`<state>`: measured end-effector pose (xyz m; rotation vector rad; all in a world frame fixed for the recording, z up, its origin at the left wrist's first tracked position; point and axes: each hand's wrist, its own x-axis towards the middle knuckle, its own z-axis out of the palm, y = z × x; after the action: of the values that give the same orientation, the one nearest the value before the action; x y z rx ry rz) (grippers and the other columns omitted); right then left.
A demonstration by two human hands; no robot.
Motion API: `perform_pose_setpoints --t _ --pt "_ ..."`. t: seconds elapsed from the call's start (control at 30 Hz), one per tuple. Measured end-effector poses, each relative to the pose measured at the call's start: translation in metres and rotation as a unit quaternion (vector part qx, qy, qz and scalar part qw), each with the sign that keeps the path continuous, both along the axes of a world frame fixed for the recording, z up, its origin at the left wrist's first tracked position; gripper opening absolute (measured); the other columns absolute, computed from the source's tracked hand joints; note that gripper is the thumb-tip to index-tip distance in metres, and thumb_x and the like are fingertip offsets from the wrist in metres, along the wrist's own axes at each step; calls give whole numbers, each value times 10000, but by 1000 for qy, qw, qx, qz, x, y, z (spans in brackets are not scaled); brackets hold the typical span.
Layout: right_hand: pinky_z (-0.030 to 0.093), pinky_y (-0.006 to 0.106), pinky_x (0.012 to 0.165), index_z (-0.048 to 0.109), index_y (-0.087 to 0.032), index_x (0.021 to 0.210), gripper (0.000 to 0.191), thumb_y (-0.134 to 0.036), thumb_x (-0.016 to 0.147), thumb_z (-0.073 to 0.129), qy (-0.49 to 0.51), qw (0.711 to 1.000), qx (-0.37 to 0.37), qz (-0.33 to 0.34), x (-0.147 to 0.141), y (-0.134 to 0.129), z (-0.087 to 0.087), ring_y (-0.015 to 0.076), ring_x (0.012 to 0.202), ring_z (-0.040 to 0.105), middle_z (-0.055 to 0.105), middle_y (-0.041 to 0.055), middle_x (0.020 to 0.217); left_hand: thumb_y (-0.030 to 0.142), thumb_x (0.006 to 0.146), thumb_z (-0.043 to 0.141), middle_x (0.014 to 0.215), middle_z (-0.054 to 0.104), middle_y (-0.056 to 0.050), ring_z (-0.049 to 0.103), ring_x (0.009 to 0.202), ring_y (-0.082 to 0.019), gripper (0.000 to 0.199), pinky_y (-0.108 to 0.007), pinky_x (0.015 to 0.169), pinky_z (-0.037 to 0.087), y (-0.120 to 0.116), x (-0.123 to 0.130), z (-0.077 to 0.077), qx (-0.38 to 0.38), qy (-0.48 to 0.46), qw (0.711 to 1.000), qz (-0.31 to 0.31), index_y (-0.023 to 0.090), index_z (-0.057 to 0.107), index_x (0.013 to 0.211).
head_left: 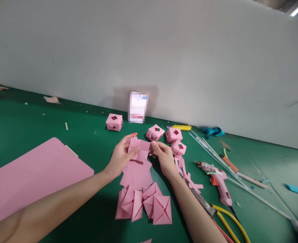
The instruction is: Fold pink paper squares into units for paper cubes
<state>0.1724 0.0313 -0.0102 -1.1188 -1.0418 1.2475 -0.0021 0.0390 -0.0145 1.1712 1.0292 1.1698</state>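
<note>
My left hand (122,152) grips a creased pink paper square (143,148) from its left side, the thumb lying across its face. The thumb and fingers of my right hand (163,156) pinch the same square at its right edge. Under it lie flat pink paper sheets (136,175) on the green table. Nearer to me is a pile of folded pink squares (162,210), some with cut slits. Beyond my hands stand several hollow pink paper shapes with diamond holes, one at the left (114,122) and others to the right (155,132).
A large pink sheet (42,175) covers the left of the table. At the right lie a pink glue gun (221,184), yellow-handled scissors (209,209), clear sticks (219,158), paper strips (186,175) and a yellow cutter (181,128). A blurred white object (137,107) stands against the wall (138,50).
</note>
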Motion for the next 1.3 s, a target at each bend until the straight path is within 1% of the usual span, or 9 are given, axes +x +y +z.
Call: perform_pose_setpoints --t 0.1,0.23,0.4,0.47,0.53,0.6,0.7,0.93,1.3 --pt "525 264 618 731 -194 678 339 -516 780 766 -24 1000 8 8 2 -1 2 124 598 571 637 2 633 392 779 782 985 764 -90 720 964 -275 653 -389 844 557 0 -1 2 -9 20 1000 -5 189 541 1352" --pt "531 276 635 774 -208 802 302 -497 725 815 -34 999 -7 26 5 0 4 126 627 583 693 10 737 401 762 797 962 766 -86 724 953 -286 670 -406 856 554 -1 -1 6 -12 26 1000 -10 197 548 1350" --pt "532 264 658 771 -219 907 305 -422 696 857 -28 996 -36 76 8 1 1 130 701 626 723 9 803 401 765 796 975 766 -103 629 1216 -337 679 -470 1002 490 -1 -1 5 -12 53 999 1 202 552 1366" --pt "533 266 667 760 -218 923 318 -399 685 870 -18 996 -40 83 8 1 1 133 711 642 723 6 797 382 768 793 1078 749 -117 537 1338 -332 666 -468 1040 468 0 0 3 6 63 998 13 208 551 1363" --pt "536 273 689 752 -218 917 322 -382 672 882 -11 995 -46 86 8 1 2 138 728 662 727 6 808 356 755 800 1267 679 -130 514 1362 -319 631 -444 1041 477 1 1 2 21 54 997 42 214 565 1322" --pt "538 284 728 750 -217 901 315 -373 665 887 -19 994 -51 97 9 1 4 145 756 676 735 8 831 335 732 814 1315 645 -136 609 1252 -300 623 -421 996 515 1 2 2 11 19 998 63 205 556 1284" --pt "530 304 771 761 -211 888 301 -387 673 878 -57 989 -51 127 10 1 6 155 772 674 746 12 850 312 702 833 1115 719 -103 716 1013 -248 629 -376 899 559 1 4 5 -21 -35 997 59 185 540 1245" --pt "501 288 662 748 -189 771 302 -456 680 855 -79 991 -45 101 10 1 3 140 645 612 733 17 741 321 738 810 790 732 -17 681 678 -153 541 -244 630 520 -2 4 10 -35 -43 998 30 181 566 1201" --pt "460 252 557 693 -180 688 331 -456 661 873 -75 994 -37 74 6 0 0 122 568 567 683 5 640 315 730 809 816 699 -20 685 787 -184 527 -284 728 547 -5 3 12 -2 -5 1000 24 178 584 1186"
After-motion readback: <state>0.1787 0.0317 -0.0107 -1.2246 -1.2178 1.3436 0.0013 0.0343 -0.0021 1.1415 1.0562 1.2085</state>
